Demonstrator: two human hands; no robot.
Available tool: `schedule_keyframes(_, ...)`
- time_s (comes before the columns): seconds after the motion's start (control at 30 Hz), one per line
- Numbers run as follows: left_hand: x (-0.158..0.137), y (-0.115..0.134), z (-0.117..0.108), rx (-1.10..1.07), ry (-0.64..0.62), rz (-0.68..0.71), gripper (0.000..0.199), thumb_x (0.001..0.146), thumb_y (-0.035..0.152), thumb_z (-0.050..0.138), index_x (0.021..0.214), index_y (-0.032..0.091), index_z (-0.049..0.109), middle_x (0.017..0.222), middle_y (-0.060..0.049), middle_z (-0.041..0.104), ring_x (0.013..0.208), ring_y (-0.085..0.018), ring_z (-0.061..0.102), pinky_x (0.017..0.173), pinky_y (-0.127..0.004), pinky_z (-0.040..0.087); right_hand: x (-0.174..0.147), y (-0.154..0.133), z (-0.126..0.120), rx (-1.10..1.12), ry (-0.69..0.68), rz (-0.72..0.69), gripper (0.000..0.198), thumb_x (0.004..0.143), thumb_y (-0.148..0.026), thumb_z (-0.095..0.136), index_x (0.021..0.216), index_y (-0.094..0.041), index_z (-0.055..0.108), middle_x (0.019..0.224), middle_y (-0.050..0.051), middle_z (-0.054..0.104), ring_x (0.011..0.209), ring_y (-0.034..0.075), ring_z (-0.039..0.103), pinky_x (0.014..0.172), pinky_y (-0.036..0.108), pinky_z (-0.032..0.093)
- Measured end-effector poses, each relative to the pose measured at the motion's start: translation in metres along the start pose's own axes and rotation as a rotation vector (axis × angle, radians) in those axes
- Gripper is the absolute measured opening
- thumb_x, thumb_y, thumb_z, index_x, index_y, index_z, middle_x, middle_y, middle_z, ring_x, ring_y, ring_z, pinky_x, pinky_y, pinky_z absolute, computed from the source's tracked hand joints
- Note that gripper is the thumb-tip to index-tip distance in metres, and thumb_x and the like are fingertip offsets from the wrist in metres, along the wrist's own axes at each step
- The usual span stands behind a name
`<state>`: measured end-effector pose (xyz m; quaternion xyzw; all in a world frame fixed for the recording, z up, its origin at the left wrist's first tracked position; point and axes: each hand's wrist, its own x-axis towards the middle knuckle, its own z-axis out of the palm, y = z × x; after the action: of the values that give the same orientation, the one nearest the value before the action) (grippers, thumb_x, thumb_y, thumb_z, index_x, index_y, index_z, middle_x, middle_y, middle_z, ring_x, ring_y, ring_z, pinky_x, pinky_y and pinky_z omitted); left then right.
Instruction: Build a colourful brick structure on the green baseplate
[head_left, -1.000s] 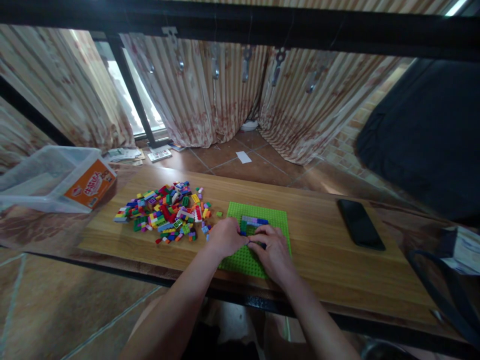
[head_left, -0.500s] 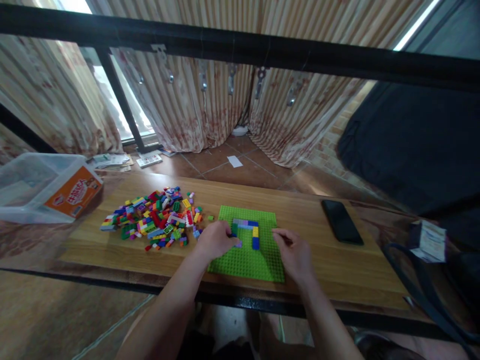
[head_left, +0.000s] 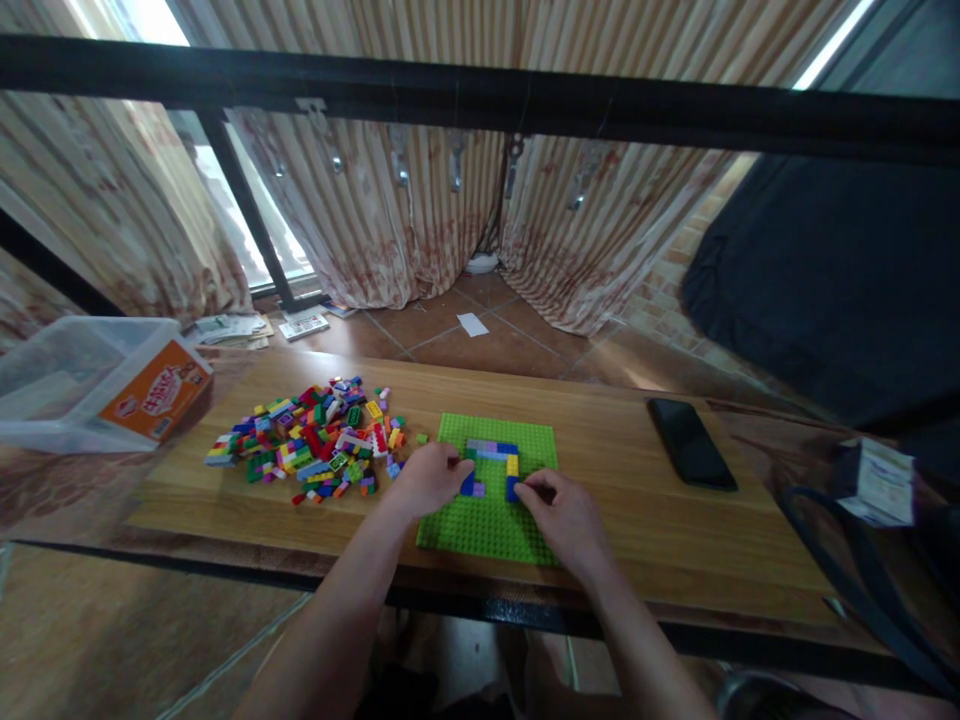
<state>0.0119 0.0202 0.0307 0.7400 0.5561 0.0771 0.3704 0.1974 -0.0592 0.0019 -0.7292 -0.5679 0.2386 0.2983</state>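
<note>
A green baseplate lies on the wooden table and carries an open frame of small bricks. Grey and lilac bricks form its far side, and a yellow brick stands on the right. My left hand is closed, fingertips against the left column by a blue brick; a purple brick sits beside it. My right hand has thumb and finger pinched at the blue brick ending the right column. Whatever is between either hand's fingertips is hidden.
A heap of mixed bricks spreads left of the baseplate, with a small green brick apart from it. A clear plastic box with an orange label stands at far left. A black phone lies to the right.
My right hand has moved left, from the baseplate's right edge to the blue brick of the right column. My left hand has shifted slightly back, showing more of the blue and purple bricks.
</note>
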Motion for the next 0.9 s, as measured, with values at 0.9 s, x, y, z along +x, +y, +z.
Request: schedule_keyframes(0.9, -0.005, 0.002, 0.01, 0.167, 0.113, -0.086, 0.034, 0.062, 0.046, 0.075, 0.078, 0.02, 0.061, 0.075, -0.002, 0.067, 0.074, -0.019, 0.061, 0.057, -0.025, 0.033, -0.004, 0.003, 0.016, -0.206, 0.089, -0.096, 0.015, 0.072, -0.034, 0.066, 0.077, -0.022, 0.059, 0.08, 0.004, 0.063, 0.078, 0.022, 0.058, 0.072, 0.034, 0.043)
